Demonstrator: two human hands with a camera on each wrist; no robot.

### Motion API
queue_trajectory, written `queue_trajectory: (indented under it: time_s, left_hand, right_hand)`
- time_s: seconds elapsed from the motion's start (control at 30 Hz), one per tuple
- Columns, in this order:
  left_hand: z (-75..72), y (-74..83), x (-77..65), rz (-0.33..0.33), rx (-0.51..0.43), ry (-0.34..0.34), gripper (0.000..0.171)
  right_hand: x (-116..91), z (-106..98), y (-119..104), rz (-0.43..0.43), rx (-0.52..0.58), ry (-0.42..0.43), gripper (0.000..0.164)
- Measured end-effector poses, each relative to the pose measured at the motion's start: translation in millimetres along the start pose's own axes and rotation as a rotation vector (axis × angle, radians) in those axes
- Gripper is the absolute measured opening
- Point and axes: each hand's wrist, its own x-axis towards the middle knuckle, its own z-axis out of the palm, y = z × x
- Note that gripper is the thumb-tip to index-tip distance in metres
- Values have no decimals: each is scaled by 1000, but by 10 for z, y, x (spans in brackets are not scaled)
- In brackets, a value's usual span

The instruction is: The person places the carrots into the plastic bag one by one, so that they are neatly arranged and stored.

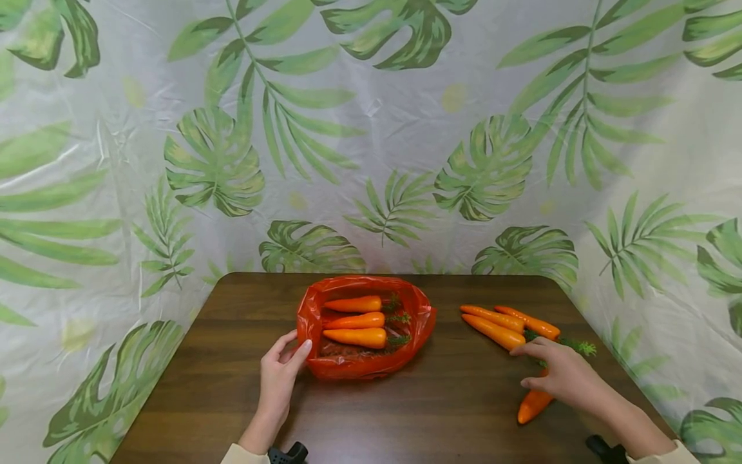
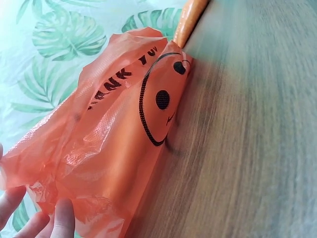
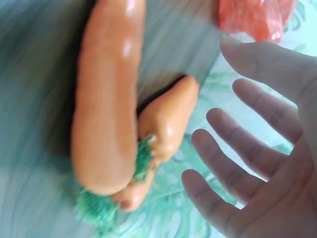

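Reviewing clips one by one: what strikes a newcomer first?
The red bag toward the back of the table, three carrots inside, the left hand holding its edge. Then the loose carrots at the right, the right hand close by. Behind hangs a leaf-patterned sheet.

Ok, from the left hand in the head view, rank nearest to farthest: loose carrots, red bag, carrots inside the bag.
From the left hand:
1. Red bag: left rim right at the fingers.
2. Carrots inside the bag: just beyond that rim.
3. Loose carrots: across the table, right side.

Spread fingers, orange carrots; red bag
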Motion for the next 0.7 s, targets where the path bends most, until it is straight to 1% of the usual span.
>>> queue_trajectory:
  time_s: [0.17,0.33,0.53,0.7]
  left_hand:
    - [8,3,2,2,-2,8,42]
    - [14,6,-3,1,10,8,42]
    - [9,3,-3,-5,7,5,42]
    - [5,-11,10,-11,8,4,44]
  right_hand:
    - [-104,-31,116,16,-18,-1,48]
    - [-195,-50,244,4,-33,4,49]
    - [-261,-15,408,-29,-37,33,51]
    - [-290,29,531,-23,-21,33,52]
